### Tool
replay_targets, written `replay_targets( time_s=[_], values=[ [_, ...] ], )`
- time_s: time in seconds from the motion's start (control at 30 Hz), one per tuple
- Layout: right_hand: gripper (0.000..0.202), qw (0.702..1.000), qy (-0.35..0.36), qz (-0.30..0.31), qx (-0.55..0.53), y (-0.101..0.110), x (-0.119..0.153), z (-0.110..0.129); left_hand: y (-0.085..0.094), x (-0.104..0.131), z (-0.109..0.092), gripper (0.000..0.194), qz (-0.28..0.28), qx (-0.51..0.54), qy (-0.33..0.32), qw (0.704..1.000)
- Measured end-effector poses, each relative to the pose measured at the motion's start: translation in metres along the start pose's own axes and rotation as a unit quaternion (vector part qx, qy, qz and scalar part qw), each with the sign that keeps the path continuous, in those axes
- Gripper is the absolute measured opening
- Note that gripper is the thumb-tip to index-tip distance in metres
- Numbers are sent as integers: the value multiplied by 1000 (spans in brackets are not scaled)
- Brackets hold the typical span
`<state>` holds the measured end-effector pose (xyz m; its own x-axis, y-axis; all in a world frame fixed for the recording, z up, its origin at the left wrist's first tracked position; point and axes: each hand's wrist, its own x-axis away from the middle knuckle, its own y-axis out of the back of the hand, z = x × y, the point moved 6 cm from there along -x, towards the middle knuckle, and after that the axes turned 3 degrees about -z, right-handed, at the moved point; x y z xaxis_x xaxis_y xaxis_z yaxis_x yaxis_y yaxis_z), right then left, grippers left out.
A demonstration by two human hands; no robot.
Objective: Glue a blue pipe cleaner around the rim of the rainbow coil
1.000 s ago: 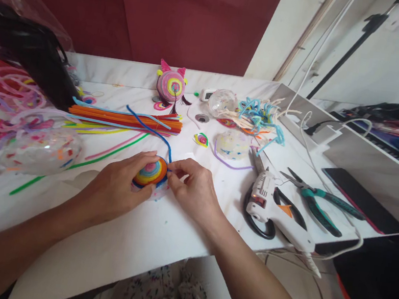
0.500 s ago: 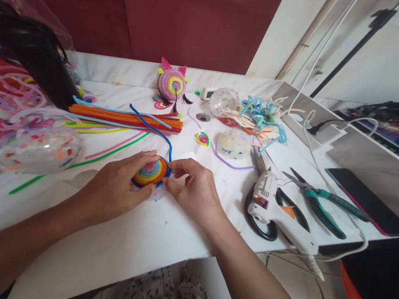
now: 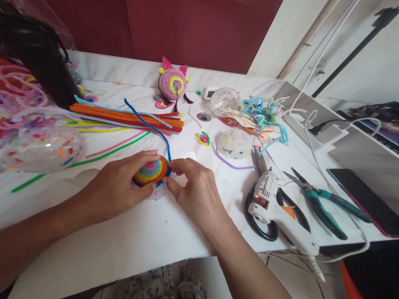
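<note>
Low over the front of the table, my left hand [image 3: 123,176] wraps round a small domed ball [image 3: 150,170] covered in coiled rings of pink, blue, yellow and orange pipe cleaner. Its lower part is clear plastic with coloured specks, partly hidden by my fingers. A blue pipe cleaner [image 3: 150,126] runs along the ball's right edge, and its loose end sticks up and away to the left. With thumb and forefinger, my right hand [image 3: 194,183] pinches the blue pipe cleaner against the ball's right side.
A white glue gun [image 3: 270,199] lies on black-handled scissors [image 3: 270,229] at right, beside green-handled pliers [image 3: 326,199]. Behind are a bundle of orange pipe cleaners [image 3: 115,117], a pink eared ball figure [image 3: 172,84] and clear plastic domes [image 3: 235,144]. A phone [image 3: 366,200] lies far right.
The loose end of the blue pipe cleaner has swung a little to the left. Both hands keep nearly the same hold on the ball, and the view has shifted slightly.
</note>
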<state>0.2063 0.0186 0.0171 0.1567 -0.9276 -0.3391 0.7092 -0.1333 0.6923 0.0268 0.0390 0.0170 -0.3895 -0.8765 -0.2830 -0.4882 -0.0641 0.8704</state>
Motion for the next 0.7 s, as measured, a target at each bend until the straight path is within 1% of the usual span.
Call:
replay_targets(
  time_s=[0.07,0.17,0.23,0.3,0.4,0.57,0.7],
  values=[
    [19,999,23,-6,31,1,1,3,2,-2,-5,57,19,0,1,1000],
    [11,995,60,-11,76,2,2,8,5,-4,-9,58,17,6,1,1000],
    [8,992,81,3,95,2,2,12,4,-4,-10,58,14,7,4,1000],
    [11,990,95,24,103,0,2,13,3,-4,-10,58,11,8,5,1000],
    [14,989,104,41,101,-1,2,12,3,-4,-9,58,5,13,5,1000],
    [19,991,95,46,79,1,3,6,2,-3,-8,56,1,14,4,1000],
    [20,989,101,52,94,4,0,11,1,-3,-9,54,0,33,-4,999]
  ],
)
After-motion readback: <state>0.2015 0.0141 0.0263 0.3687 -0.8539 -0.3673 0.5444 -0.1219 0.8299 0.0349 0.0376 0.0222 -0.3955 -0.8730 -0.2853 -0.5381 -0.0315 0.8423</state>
